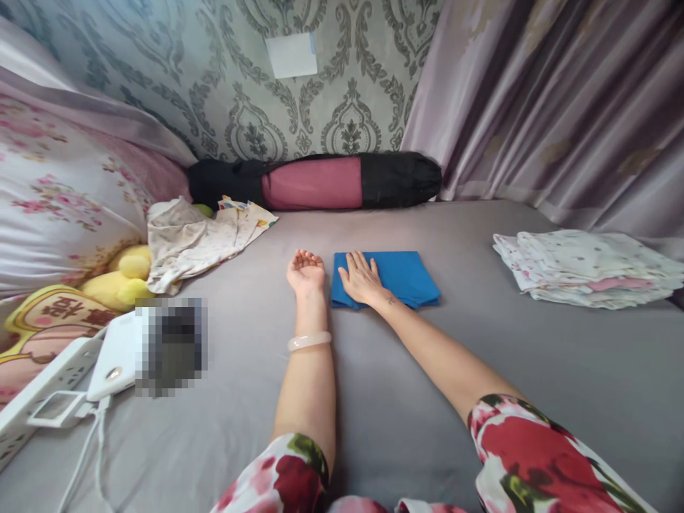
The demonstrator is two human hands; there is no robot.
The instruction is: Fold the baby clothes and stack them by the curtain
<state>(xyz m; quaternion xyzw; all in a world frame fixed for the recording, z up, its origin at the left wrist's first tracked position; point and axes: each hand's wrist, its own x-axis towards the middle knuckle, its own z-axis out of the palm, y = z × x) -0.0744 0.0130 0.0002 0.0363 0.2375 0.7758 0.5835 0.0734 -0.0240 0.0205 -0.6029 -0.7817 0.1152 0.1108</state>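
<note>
While blue cloth (400,276) flat, bag (313,183) plump.

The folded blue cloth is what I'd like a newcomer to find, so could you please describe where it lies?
On the grey sheet, look in front of the long black-and-pink bag by the wall. There, the folded blue cloth lies beneath the person's right hand. Its plain, solid blue sets it apart from the pale patterned stack of folded cloths at the far right.

A grey sheet (235,370) bears blue cloth (405,278) and, seemingly, stacked clothes (582,267).
</note>
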